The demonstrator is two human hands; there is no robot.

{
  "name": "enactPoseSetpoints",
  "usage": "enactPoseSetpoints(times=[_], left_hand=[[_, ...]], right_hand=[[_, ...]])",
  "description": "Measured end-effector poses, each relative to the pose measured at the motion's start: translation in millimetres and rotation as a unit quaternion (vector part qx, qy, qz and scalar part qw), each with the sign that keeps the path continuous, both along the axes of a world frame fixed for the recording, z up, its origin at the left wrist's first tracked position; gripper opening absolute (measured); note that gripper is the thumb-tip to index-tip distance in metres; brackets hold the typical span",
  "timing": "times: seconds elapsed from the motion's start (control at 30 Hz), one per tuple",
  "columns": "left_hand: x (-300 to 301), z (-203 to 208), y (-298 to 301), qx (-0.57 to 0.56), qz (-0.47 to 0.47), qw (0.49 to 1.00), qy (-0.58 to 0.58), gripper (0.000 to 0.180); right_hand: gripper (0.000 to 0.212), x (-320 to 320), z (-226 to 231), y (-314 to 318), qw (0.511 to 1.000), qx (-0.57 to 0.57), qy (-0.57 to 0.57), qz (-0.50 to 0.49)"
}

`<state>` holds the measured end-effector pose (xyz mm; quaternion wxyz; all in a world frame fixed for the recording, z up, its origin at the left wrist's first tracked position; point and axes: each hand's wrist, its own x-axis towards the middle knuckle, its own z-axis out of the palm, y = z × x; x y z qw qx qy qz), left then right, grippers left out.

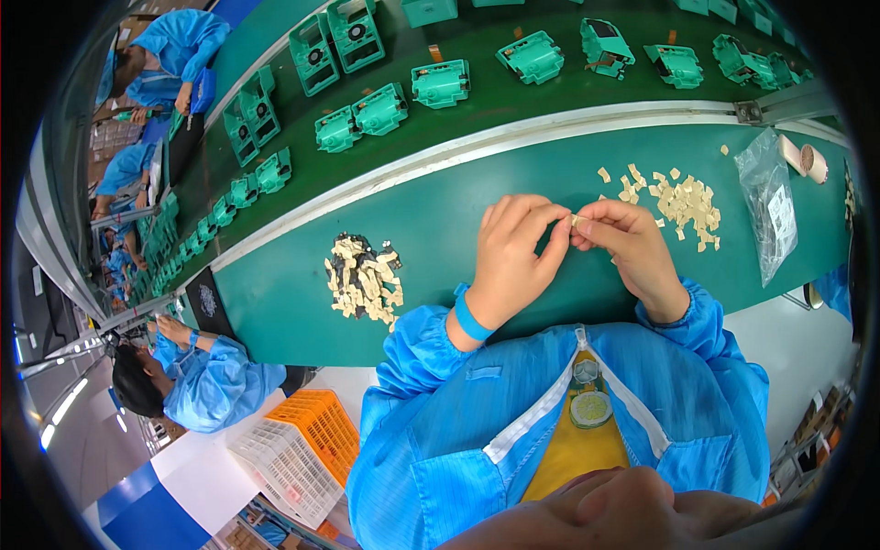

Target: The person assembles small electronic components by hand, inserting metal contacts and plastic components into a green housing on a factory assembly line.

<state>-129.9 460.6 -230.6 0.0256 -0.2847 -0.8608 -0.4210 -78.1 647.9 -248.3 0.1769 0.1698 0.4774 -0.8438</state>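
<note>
Both hands, left hand (pixel 511 252) and right hand (pixel 631 243), meet above the green counter (pixel 440 229), fingertips pinching one small beige piece (pixel 575 220) between them, loose beige pieces (pixel 683 200) heaped rightward, mixed pile (pixel 365 277) leftward.

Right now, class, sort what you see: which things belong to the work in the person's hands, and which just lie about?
In use:
left hand
right hand
small beige piece pinched between them
beige pile
mixed beige and black pile

Lying about:
clear plastic bag
tape rolls
green housings
orange crate
</note>
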Motion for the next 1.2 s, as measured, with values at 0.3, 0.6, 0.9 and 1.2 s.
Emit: enactPoseSetpoints(times=[0.3, 0.6, 0.9, 1.2], left_hand=[[1, 4, 5, -0.095, -0.019, 0.989, 0.11, 0.018], [0, 1, 9, -0.143, -0.049, 0.979, 0.135, 0.019], [-3, 1, 8, -0.136, -0.085, 0.98, 0.114, 0.017], [-5, 2, 6, -0.12, -0.096, 0.984, 0.089, 0.016]], right_hand=[[0.015, 5, -9, -3, 0.998, -0.022, -0.024, -0.062], [0.014, 8, -16, -4, 0.995, 0.096, 0.017, -0.036], [0.016, 4, -10, 4, 0.992, 0.125, -0.002, -0.005], [0.015, 7, -11, 0, 0.989, 0.145, -0.023, -0.021]])
